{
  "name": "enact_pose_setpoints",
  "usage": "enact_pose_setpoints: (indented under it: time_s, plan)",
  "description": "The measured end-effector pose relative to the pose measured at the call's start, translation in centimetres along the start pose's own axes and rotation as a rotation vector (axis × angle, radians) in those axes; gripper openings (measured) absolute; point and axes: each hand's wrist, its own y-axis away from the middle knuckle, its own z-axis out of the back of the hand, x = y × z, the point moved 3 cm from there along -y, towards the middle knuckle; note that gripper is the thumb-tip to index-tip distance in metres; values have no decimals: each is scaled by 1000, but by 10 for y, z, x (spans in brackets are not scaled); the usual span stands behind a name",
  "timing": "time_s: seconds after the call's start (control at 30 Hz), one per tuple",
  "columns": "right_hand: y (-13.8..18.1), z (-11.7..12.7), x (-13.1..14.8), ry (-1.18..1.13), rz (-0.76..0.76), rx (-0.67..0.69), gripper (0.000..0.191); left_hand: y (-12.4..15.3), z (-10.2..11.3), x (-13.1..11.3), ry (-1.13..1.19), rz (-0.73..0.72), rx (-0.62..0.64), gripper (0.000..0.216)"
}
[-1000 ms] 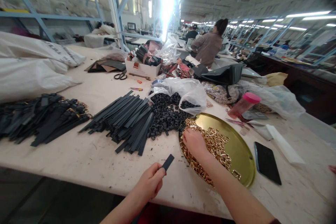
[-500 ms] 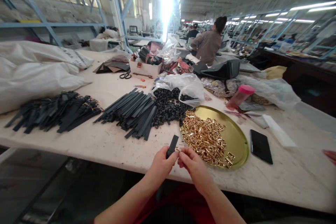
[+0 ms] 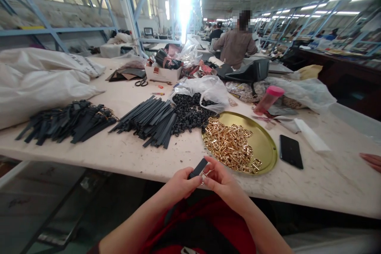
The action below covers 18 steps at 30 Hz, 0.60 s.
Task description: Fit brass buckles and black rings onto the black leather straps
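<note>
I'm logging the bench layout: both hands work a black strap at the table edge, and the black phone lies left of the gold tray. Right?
Not quite. In the head view the black phone lies right of the gold tray. Both the left hand and right hand do hold the black strap.

I saw my left hand (image 3: 180, 184) pinching a black strap (image 3: 198, 168) just off the bench (image 3: 297, 182) edge, my right hand (image 3: 223, 182) touching its end; the gold tray (image 3: 263, 145) of gold buckles (image 3: 230, 145) lay near, a phone (image 3: 291, 151) beside it
</note>
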Motion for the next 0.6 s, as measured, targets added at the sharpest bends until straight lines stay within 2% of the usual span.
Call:
enact_pose_setpoints:
  time_s: [0.1,0.17,0.27,0.37,0.43,0.6]
  plan:
    - [0,-4,-4,-114,-48,35,55,3,-2,-3,18,-25,44,29]
    - [0,-5,-4,-205,-84,-27,51,5,-1,-5,26,-47,36,30]
    - [-2,-7,-8,-461,-182,-146,39,6,5,-1,-9,-48,-39,30]
    - [-4,-10,-15,-708,-267,-255,31,9,9,5,-169,-84,-84,30]
    - [-5,-14,-19,-808,-308,-280,29,11,9,7,-303,-114,-77,30]
    - [-1,-27,-28,-891,-399,-273,25,12,8,-1,-570,-187,-62,28]
